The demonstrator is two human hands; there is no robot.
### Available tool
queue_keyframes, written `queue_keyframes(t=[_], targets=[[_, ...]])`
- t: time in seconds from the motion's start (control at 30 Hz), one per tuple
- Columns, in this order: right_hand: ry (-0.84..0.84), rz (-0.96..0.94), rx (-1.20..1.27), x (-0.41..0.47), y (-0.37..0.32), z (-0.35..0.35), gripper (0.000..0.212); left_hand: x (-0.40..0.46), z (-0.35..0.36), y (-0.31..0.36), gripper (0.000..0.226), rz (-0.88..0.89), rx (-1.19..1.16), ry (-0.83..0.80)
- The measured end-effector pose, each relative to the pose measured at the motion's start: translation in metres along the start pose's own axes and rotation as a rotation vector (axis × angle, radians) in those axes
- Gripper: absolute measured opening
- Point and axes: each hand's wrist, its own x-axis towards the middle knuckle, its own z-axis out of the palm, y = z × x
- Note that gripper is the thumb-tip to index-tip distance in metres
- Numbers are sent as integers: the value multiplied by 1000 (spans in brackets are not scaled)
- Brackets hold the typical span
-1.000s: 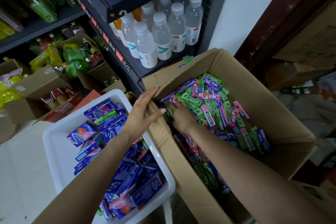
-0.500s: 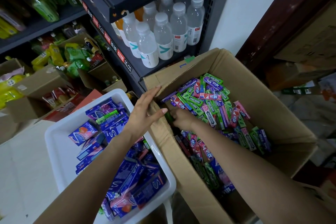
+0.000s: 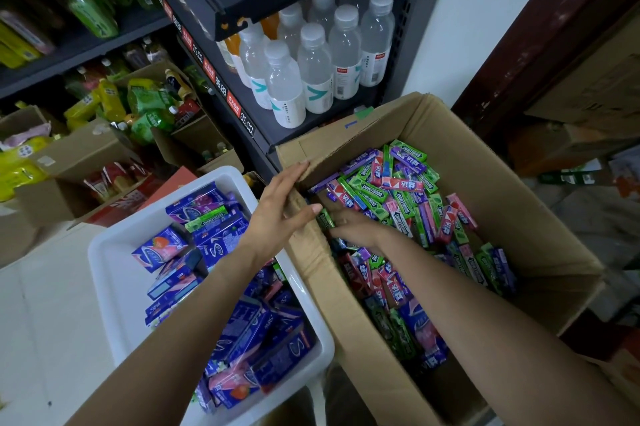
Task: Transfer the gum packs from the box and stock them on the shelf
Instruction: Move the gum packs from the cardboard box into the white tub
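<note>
Down inside the cardboard box (image 3: 540, 225), on the right of the scene, the right hand (image 3: 356, 226) is reaching into the heap of gum packs (image 3: 398, 197), its fingers curling around a green pack (image 3: 325, 218) against the left wall. Just left of it, the left hand (image 3: 280, 207) is resting on that wall's rim with straight, relaxed fingers. Further left, a white tub (image 3: 114, 273) is holding blue gum boxes (image 3: 242, 328). Beyond, water bottles (image 3: 311, 58) are standing on the dark shelf (image 3: 266, 135).

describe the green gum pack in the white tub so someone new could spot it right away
Start at the white tub left of the cardboard box. At its far end, one slim green gum pack lies atop the blue cartons, the only green stick among them.
</note>
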Motion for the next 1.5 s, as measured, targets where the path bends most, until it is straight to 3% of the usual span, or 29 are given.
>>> queue_keyframes(t=[0.23,0.4,0.47,0.53,0.67,0.77,0.87,1.0,1.1,1.23,1.37,1.5], targets=[[212,-10,111,-12,-8,-11,62,2,-2,5,71,-14,36,11],[398,-130,288,-51,-22,-35,34,12,8,43,44,107,38,273],[430,-189,324,-66,-30,-44,20,23,21,60,35,49,-151,219],[434,-254,270,-75,-34,-51,8,36,37,73,41,-140,-354,90],[495,-314,71,-87,-42,-53,19,48,55,89,65,-600,-796,-164],[620,-329,-86,-90,-37,-52,6,47,59,86,58,-641,-863,-214],[767,-329,-216,-91,-30,-52,23,43,61,86,42,-644,-927,-259],[774,-397,-412,-94,-30,-47,18,40,62,86,40,-644,-936,-301],[809,-423,-330,-97,-26,-46,27,40,66,80,28,-571,-871,-273],[899,-295,-146,-95,4,-57,25,38,64,76,12,-540,-872,-126],[708,8,-162,-74,45,-53,35,35,62,68,8,-528,-802,-93],[586,123,-223,-41,57,-31,51,32,64,64,10,-528,-758,-118]])
